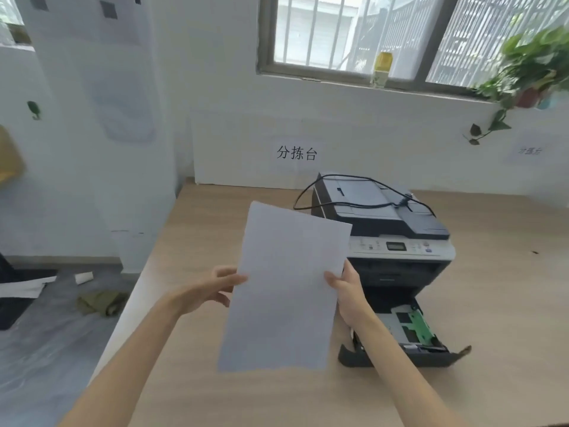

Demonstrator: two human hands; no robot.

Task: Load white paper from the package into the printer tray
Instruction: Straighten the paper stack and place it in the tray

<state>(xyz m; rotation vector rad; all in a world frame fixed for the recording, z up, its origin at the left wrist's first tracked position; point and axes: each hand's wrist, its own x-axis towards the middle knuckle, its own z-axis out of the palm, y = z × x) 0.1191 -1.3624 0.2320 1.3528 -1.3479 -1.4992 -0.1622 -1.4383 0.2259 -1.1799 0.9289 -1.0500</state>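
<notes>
We see both bare arms reaching forward over a light wooden table (191, 380), holding up a stack of white paper (286, 291) between them. The left hand (212, 289) grips the stack's left edge, thumb on the near face and the other fingers curled behind it. The right hand (346, 292) is clamped on the right edge in the same way, thumb tip showing on the near face and the rest behind the sheets. The paper stands nearly upright, leaning a little to the right, its top corners raised toward the far wall and its bottom edge hanging above the tabletop; we cannot tell whether that edge touches the table.

Just to the right of the paper, and partly hidden behind it, sits the printer (397, 241), dark grey with a pale control strip and a small display. A black cable (354, 205) loops across its lid. The printer tray (409, 334) is pulled out toward us at the printer's base, and inside it we see green guides and no sheets. The right forearm crosses over the tray's left end.

On the far wall a white sign (296, 153) carries three black characters. Above it is a barred window (400, 35), with a yellow bottle (381, 69) on the sill and a trailing green plant (523, 72) at the right. On the floor at left lies a crumpled olive cloth (101, 302)
</notes>
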